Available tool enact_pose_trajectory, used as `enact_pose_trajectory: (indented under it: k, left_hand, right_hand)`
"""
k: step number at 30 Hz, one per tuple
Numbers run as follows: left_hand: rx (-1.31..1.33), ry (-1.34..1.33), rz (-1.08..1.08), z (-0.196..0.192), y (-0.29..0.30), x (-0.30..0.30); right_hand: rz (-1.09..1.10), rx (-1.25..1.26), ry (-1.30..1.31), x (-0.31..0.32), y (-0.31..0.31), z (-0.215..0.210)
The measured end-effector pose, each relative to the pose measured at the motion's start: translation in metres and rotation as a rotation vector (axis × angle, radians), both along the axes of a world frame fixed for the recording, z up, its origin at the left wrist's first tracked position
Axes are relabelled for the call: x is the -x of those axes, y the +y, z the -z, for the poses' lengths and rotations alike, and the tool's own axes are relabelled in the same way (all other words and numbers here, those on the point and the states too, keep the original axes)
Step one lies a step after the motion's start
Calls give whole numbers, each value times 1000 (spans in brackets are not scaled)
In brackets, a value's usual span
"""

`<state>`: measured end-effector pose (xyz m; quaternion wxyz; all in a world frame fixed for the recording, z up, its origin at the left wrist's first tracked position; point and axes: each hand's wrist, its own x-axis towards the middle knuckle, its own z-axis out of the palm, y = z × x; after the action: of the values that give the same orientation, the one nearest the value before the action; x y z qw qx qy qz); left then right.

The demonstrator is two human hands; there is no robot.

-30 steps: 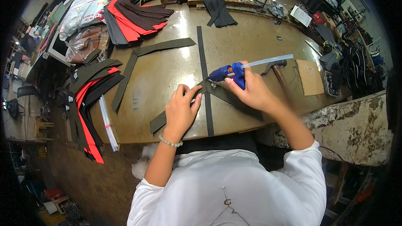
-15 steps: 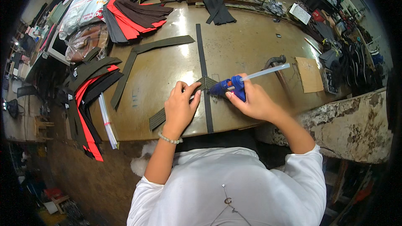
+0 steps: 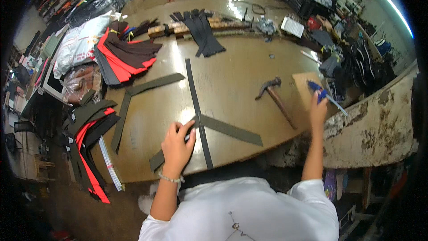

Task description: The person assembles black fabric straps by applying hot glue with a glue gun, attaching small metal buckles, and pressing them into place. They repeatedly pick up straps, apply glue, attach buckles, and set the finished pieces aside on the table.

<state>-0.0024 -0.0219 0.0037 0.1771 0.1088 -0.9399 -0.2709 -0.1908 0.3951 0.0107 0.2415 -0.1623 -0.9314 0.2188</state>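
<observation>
My left hand (image 3: 177, 145) presses flat on the point where a long dark strap (image 3: 195, 102) crosses an olive strap (image 3: 231, 130) on the brown worktable (image 3: 232, 76). My right hand (image 3: 318, 109) is stretched out to the right table edge, still gripping a blue glue gun (image 3: 322, 92) over a piece of cardboard (image 3: 305, 87). A hammer (image 3: 274, 97) lies between my two hands.
An angled olive strap piece (image 3: 138, 96) lies left of the long strap. Stacks of red and black strips (image 3: 125, 56) sit at the back left, and more hang over the left edge (image 3: 87, 143). Black strips (image 3: 203, 31) rest on wood blocks at the back. Clutter fills the right side.
My right hand has carried the blue glue gun away from the strap crossing to the right table edge. My left hand stayed pressing on the straps.
</observation>
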Motion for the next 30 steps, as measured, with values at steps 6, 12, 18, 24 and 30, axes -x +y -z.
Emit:
enact_pose_trajectory:
  k: [6, 12, 18, 24, 30]
  left_hand:
    - [-40, 12, -34, 0, 1, 1]
    - [-30, 57, -15, 2, 0, 0]
    - [-51, 33, -15, -1, 0, 0]
    - [-36, 16, -25, -3, 4, -6]
    - [-123, -26, -41, -11, 12, -19]
  right_hand:
    - [-321, -114, -472, -38, -35, -49]
    - [-886, -137, 283, 134, -117, -3]
    - [-835, -80, -63, 214, -83, 32]
    - [-801, 296, -135, 140, -120, 4]
    - [-990, 923, -459, -19, -180, -6]
